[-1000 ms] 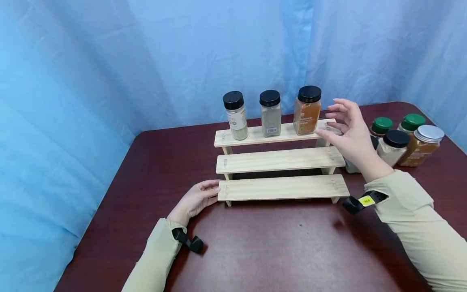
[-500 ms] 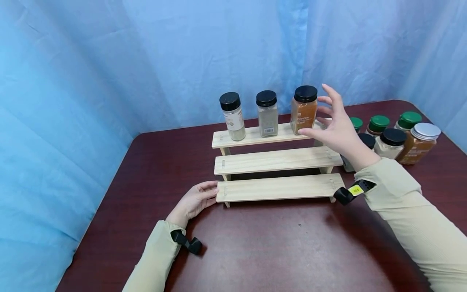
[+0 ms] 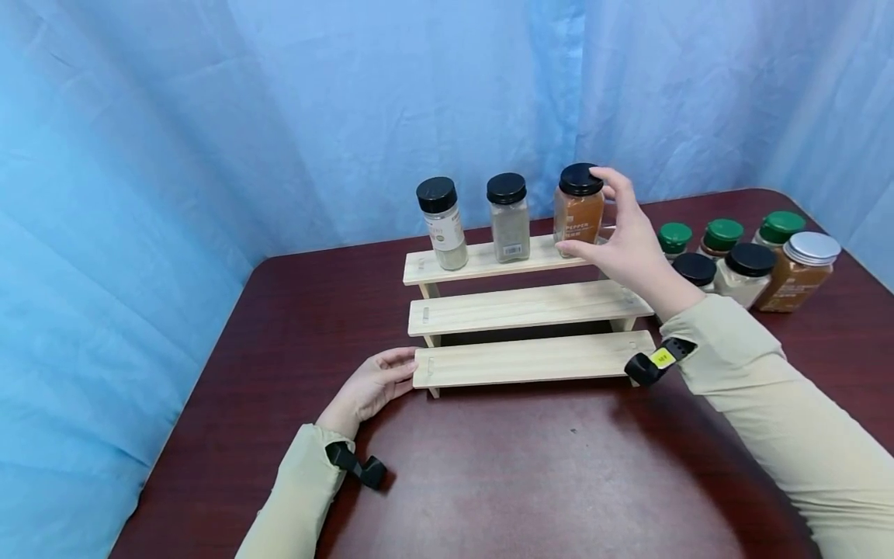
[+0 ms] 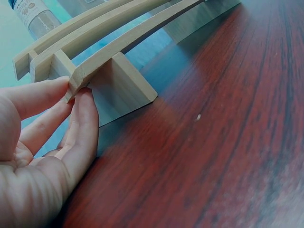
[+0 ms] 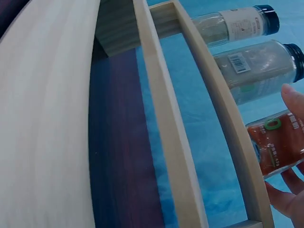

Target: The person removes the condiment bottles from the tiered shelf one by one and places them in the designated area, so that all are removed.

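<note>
A three-tier wooden rack (image 3: 531, 360) stands on the table. At the left end of its lowest step, my left hand (image 3: 370, 392) pinches the board, thumb on top and fingers beneath in the left wrist view. My right hand (image 3: 632, 252) is around a jar of orange-brown pepper (image 3: 583, 213) with a black lid, at the right of the top step. The right wrist view has its thumb (image 5: 293, 100) on one side of this jar and fingers on the other. Left of it on that step stand a black-lidded grey spice jar (image 3: 510, 225) and a round white-labelled shaker (image 3: 447, 233).
Right of the rack, several more jars are grouped on the dark red table (image 3: 489, 466). Among them are green-lidded jars (image 3: 723, 234), a black-lidded jar of pale powder (image 3: 746, 272) and a silver-lidded brown jar (image 3: 799, 268). A blue curtain (image 3: 349, 116) hangs behind.
My right hand has moved left from beside the pepper jar until its thumb and fingers are around it. The left hand keeps its hold on the rack.
</note>
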The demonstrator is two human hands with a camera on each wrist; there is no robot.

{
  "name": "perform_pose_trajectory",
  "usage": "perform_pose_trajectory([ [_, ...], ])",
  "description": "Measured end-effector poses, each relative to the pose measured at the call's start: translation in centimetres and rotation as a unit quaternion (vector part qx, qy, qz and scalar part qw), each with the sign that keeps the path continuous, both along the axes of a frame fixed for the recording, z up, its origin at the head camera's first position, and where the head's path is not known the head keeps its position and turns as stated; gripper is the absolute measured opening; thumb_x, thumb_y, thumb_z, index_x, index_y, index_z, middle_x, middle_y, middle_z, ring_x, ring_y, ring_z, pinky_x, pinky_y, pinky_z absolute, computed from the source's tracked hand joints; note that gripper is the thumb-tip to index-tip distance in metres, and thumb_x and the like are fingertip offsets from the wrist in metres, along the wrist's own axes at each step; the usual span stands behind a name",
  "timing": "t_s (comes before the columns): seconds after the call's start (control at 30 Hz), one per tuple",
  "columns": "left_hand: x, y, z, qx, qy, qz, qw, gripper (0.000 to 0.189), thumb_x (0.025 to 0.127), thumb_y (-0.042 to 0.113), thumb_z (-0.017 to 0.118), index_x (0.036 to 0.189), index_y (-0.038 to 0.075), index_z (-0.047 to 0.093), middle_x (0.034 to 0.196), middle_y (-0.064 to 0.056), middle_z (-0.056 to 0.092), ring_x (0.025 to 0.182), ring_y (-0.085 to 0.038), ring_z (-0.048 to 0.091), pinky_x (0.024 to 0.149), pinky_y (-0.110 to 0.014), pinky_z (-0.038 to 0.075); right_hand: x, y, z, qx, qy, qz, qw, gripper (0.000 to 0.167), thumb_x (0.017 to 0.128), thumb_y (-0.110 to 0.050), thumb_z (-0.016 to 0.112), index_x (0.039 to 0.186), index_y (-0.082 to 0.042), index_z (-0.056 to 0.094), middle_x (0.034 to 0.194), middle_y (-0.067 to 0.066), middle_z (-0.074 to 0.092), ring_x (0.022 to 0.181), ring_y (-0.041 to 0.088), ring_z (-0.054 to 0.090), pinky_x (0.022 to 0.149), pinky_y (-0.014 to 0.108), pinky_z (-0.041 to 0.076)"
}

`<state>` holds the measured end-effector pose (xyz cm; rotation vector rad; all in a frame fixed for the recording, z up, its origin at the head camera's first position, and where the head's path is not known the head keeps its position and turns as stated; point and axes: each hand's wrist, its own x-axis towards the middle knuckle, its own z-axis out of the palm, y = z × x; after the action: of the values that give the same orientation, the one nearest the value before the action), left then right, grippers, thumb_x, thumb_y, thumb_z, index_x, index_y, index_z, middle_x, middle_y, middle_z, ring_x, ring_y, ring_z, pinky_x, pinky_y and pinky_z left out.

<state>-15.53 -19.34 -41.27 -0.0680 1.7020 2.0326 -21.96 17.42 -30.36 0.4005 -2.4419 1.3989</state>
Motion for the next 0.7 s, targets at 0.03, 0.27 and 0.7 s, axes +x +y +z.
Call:
perform_pose_trajectory([
  [0.03,-0.01,0.02,0.02,0.0,0.001,-0.001,1.0,0.042,0.095,-0.003,0.047,0.137,-0.008,0.038,0.097,0.006,0.064,0.087,-0.006,0.063,0.078,-0.021,0.052,-0.03,-0.04,-0.07,0.006,0.004,-0.004,1.0,0.095,0.078,-0.008,0.076,0.148,-0.031,0.016,0.146,0.021,0.03,0.123,0.044,0.044,0.097,0.061,0.039],
  [0.27,-0.01,0.02,-0.06,-0.001,0.002,-0.005,1.0,0.046,0.095,-0.001,0.049,0.139,-0.009,0.034,0.098,0.006,0.064,0.088,-0.006,0.063,0.079,-0.022,0.052,0.04,-0.34,-0.28,0.017,0.023,-0.017,0.9994,0.089,0.083,-0.007,0.072,0.148,-0.028,0.014,0.142,0.023,0.033,0.118,0.044,0.046,0.09,0.06,0.044],
  [0.7,0.05,-0.07,-0.18,0.011,0.005,-0.004,0.9999,0.039,0.095,-0.003,0.047,0.134,-0.005,0.042,0.097,0.006,0.064,0.088,-0.006,0.063,0.079,-0.021,0.052,0.23,-0.68,-0.61,0.018,0.048,-0.03,0.9982,0.087,0.082,-0.005,0.071,0.147,-0.024,0.017,0.136,0.024,0.037,0.114,0.043,0.049,0.089,0.06,0.045],
])
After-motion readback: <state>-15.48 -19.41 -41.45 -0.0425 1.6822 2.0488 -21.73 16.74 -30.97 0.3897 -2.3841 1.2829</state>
